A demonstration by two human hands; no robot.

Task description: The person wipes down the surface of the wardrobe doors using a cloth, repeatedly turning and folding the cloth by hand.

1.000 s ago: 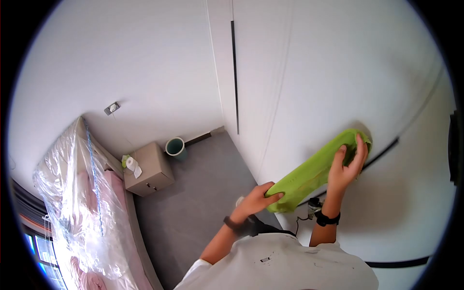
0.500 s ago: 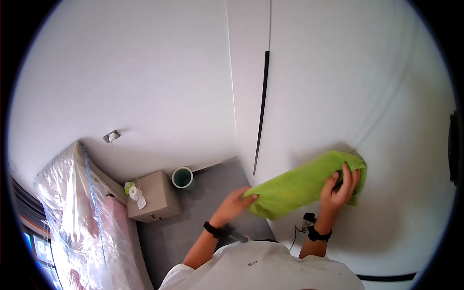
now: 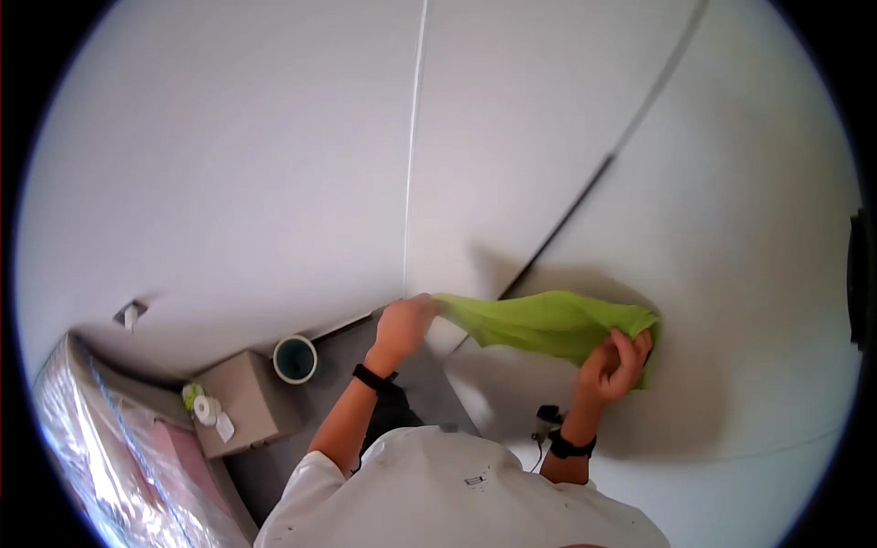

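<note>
The cloth [image 3: 539, 321] is held up between both hands, before the pale wall [image 3: 749, 256]. The left hand [image 3: 402, 331] pinches one end (fingertips blurred); the right hand's [image 3: 614, 367] fingers curl on the other. A roll [image 3: 206, 410] sits by the cabinet's [image 3: 242, 388] left edge.

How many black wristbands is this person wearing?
2: one wristband at the wrist of the left hand, the other wristband at that of the right hand. I see no more on the bare forearms.
</note>
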